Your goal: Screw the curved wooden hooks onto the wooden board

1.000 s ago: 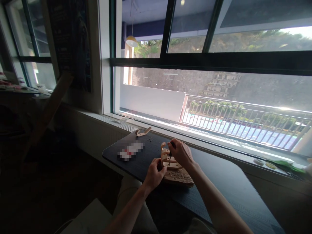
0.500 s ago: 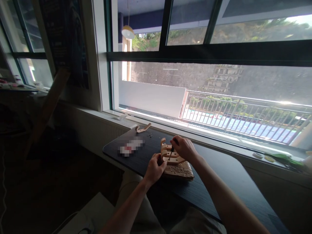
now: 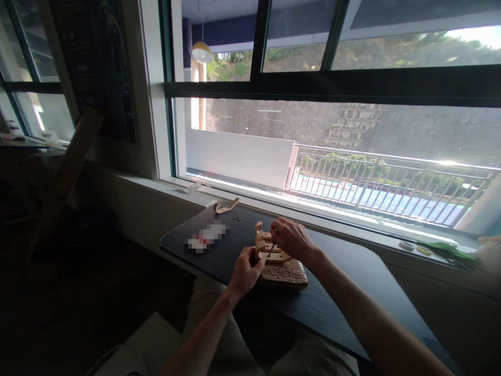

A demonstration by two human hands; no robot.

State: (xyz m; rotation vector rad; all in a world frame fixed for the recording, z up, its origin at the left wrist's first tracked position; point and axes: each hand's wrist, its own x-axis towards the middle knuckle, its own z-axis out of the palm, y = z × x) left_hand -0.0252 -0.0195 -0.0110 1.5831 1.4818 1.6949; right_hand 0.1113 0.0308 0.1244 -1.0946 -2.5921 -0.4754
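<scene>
A brown wooden board [image 3: 289,277] with a textured top lies on the dark table [image 3: 348,282] before me. Several pale wooden hooks sit side by side across it, their curled ends to the left. My left hand [image 3: 246,274] is closed at the curled end of the nearest hook [image 3: 278,258]. In my closed right hand [image 3: 293,237] is a screwdriver [image 3: 270,251], its shaft slanting down to that same hook. The tip's contact point is too small to make out. Most of the handle is hidden by the fingers.
Another wooden hook [image 3: 227,208] lies at the table's far left corner, with several small screws [image 3: 237,217] near it. A blurred white-and-red item [image 3: 206,236] rests closer. Beyond the table runs a windowsill with green leaves [image 3: 446,250] at the right.
The view has turned slightly, so everything sits a little further left. My right hand appears slightly rotated over the screwdriver. My left hand keeps its place on the hook.
</scene>
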